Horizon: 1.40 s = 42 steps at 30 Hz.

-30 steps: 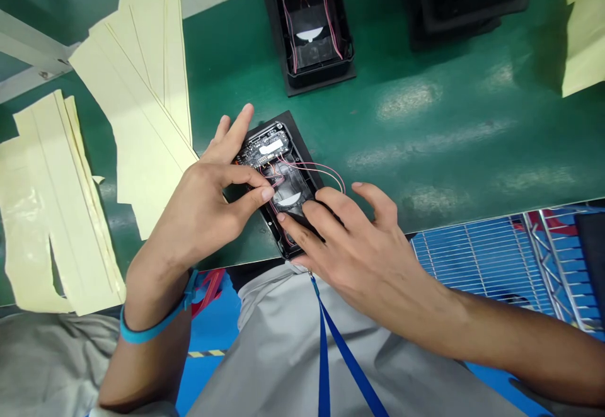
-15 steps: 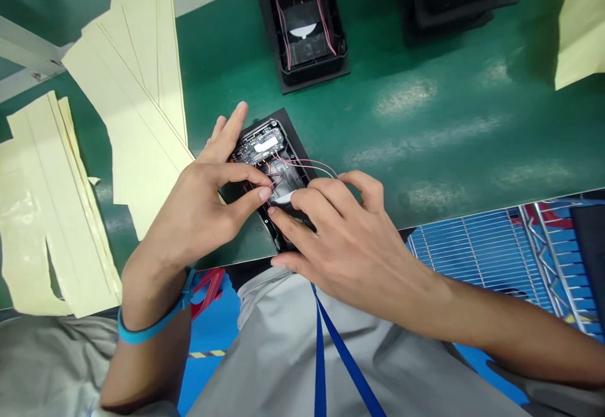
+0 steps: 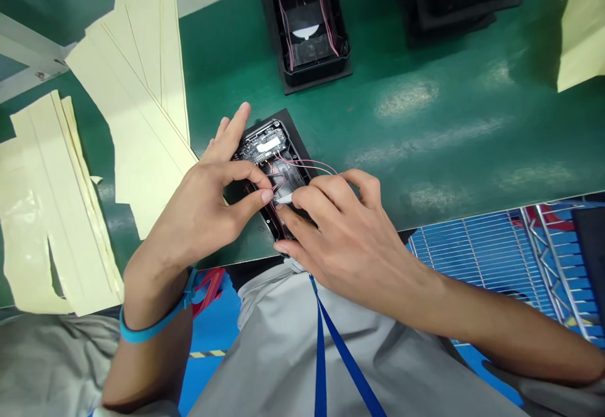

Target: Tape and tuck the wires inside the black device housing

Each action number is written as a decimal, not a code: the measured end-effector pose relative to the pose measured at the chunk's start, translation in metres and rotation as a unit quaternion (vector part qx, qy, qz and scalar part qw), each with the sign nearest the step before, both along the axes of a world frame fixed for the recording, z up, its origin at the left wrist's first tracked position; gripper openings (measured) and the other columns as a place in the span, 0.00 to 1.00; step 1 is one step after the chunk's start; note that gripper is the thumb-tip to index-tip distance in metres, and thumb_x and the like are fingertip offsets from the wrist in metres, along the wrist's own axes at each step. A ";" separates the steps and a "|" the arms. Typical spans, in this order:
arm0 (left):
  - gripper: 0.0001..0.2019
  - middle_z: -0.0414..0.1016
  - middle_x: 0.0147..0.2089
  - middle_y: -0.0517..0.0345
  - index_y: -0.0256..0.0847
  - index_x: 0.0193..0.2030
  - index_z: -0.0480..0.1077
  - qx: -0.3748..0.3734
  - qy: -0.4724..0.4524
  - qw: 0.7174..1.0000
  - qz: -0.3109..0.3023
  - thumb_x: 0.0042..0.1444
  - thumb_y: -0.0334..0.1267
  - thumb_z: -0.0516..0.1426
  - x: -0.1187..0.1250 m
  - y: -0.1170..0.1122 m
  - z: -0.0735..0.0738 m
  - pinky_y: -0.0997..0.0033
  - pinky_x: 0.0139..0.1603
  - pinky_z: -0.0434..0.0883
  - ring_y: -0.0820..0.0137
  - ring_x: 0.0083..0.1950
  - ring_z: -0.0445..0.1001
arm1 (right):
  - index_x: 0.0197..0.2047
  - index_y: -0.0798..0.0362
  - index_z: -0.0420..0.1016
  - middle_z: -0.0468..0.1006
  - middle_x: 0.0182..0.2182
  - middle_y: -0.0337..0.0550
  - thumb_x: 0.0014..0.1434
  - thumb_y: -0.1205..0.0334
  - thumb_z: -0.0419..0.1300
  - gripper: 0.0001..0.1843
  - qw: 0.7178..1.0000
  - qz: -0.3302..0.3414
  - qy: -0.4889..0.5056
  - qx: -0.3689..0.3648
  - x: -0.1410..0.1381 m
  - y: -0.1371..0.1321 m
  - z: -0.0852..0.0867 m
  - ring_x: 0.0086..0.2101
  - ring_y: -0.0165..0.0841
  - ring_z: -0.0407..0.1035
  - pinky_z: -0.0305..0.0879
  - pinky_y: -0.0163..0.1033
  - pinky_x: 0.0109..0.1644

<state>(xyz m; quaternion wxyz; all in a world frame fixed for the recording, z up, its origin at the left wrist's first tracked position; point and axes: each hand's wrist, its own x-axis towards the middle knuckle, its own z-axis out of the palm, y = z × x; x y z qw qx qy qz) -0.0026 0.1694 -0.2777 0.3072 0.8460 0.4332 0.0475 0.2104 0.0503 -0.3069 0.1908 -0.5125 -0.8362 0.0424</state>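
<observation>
We see the right hand (image 3: pixel 350 247) change shape. One second ago it lies flat, fingers spread over the near right corner of the open black housing (image 3: pixel 267 146), with the thumb stretched out to the right. Now its fingers are curled and drawn together, and the hand sits further up and to the left. Its index fingertip (image 3: pixel 297 198) now rests at the white piece (image 3: pixel 282 198), just beside the thumb tip of the left hand (image 3: pixel 198 209). That piece, earlier exposed as a full crescent, now shows only a sliver. The right thumb now lies at the outer loop of the pink wires (image 3: pixel 307 165), which earlier bulged free past the housing edge.
</observation>
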 end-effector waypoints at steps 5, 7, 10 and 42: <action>0.09 0.37 0.85 0.86 0.53 0.46 0.83 0.007 -0.003 1.000 -0.013 0.69 0.49 0.61 -0.001 0.001 0.000 0.43 0.90 0.51 0.51 0.89 0.41 | 0.60 0.58 0.82 0.79 0.50 0.48 0.79 0.51 0.59 0.21 1.000 -0.004 0.000 0.002 -0.001 0.000 -0.001 0.54 0.44 0.67 0.57 0.57 0.61; 0.10 0.37 0.86 0.85 0.53 0.47 0.84 0.017 -0.002 1.000 -0.025 0.70 0.49 0.61 -0.002 0.001 0.000 0.40 0.90 0.51 0.49 0.89 0.40 | 0.61 0.58 0.82 0.79 0.50 0.48 0.78 0.51 0.59 0.20 1.000 -0.006 0.001 0.007 -0.001 0.000 -0.002 0.54 0.44 0.66 0.57 0.56 0.61; 0.10 0.36 0.85 0.87 0.54 0.47 0.84 0.022 0.001 0.999 -0.028 0.69 0.51 0.61 -0.002 0.000 -0.001 0.39 0.90 0.48 0.49 0.89 0.38 | 0.60 0.58 0.82 0.79 0.50 0.49 0.78 0.53 0.59 0.19 1.000 -0.010 0.004 0.006 -0.002 0.001 -0.003 0.54 0.43 0.66 0.57 0.56 0.61; 0.06 0.32 0.86 0.86 0.47 0.41 0.81 0.017 0.005 0.999 -0.028 0.65 0.42 0.61 0.002 -0.004 -0.003 0.35 0.90 0.45 0.46 0.89 0.32 | 0.60 0.58 0.82 0.80 0.50 0.50 0.80 0.55 0.57 0.19 1.000 -0.010 -0.002 0.000 -0.002 0.003 -0.001 0.54 0.43 0.65 0.56 0.57 0.61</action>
